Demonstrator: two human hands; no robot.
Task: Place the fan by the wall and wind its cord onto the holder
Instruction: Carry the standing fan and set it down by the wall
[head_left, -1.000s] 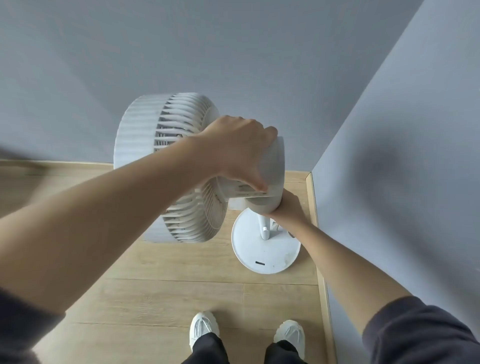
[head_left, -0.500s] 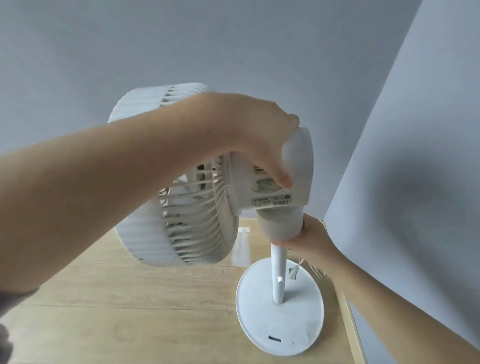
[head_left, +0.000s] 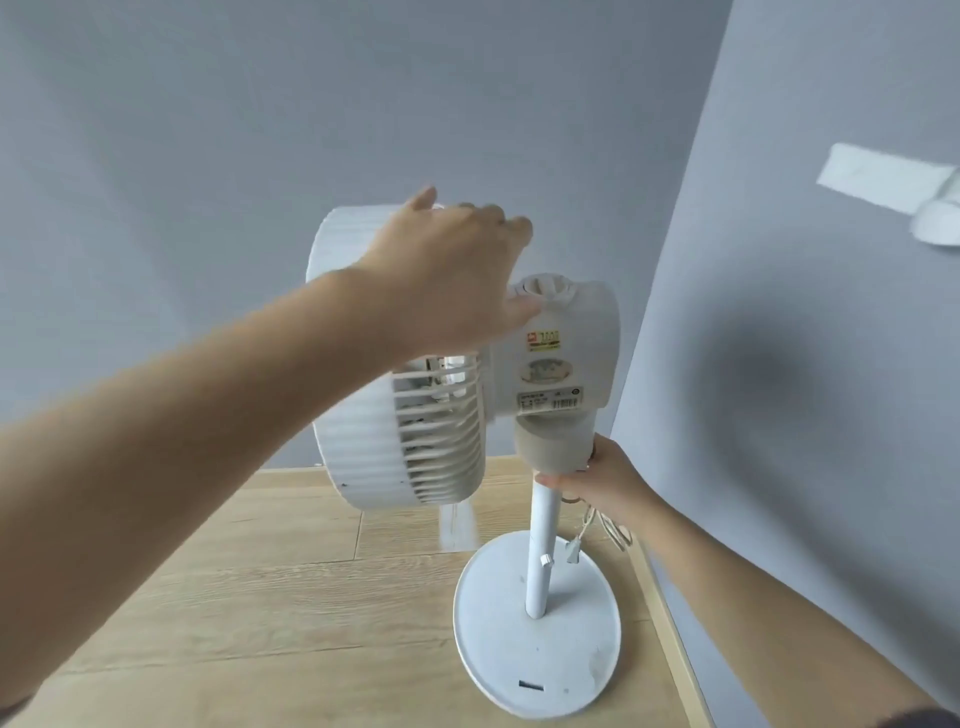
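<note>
Both hands are on my white fan (head_left: 415, 415): left hand (head_left: 447, 280) loosely spread over its top, right hand (head_left: 602, 478) clamped under the neck, stickers (head_left: 545, 369) too blurred to read.

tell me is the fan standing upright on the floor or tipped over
Upright: the fan stands on its round base, flat on the wood floor, pole vertical. The right hand grips the neck.

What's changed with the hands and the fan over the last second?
The left hand has let go of the motor housing and lifted, fingers now spread loosely over the fan head. The view tilted up, and the shoes left the frame. Unchanged: the right hand still grips the neck above the pole, base on the floor in the corner.
</note>
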